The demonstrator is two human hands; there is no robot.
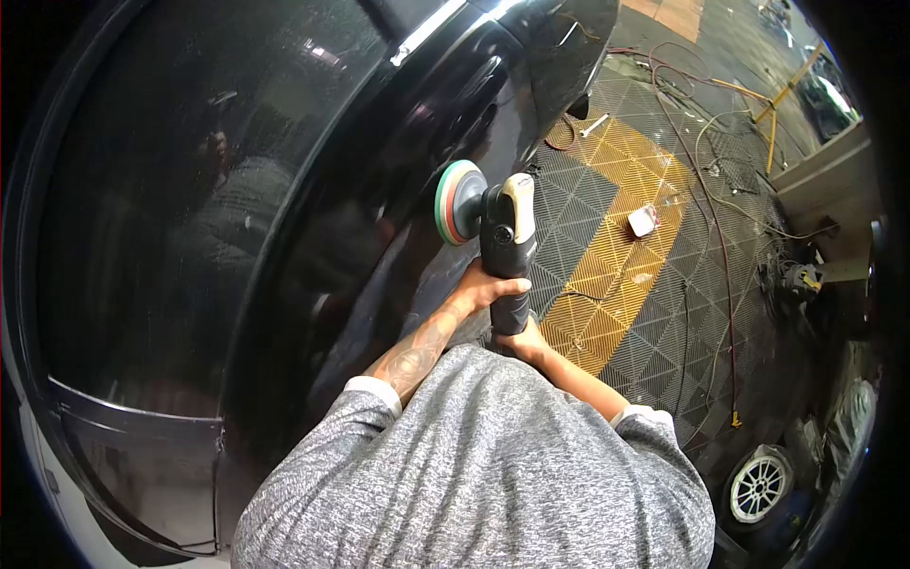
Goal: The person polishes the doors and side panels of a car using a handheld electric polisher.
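A black car polisher (509,247) with a cream-coloured head cover points away from me. Its round foam pad (447,203), layered in green, white and orange, faces the glossy black car panel (379,223) and sits right at its surface. My left hand (486,286) is wrapped around the middle of the polisher's body, thumb across the top. Farther back, my right hand (527,341) grips the rear end of the polisher, its fingers mostly hidden beneath.
Car window glass (161,218) fills the left. Grey and yellow floor tiles (616,256) lie at right, with a wrench (594,125), a small white container (643,221) and a long red hose (725,284). A white wheel (758,487) stands at lower right.
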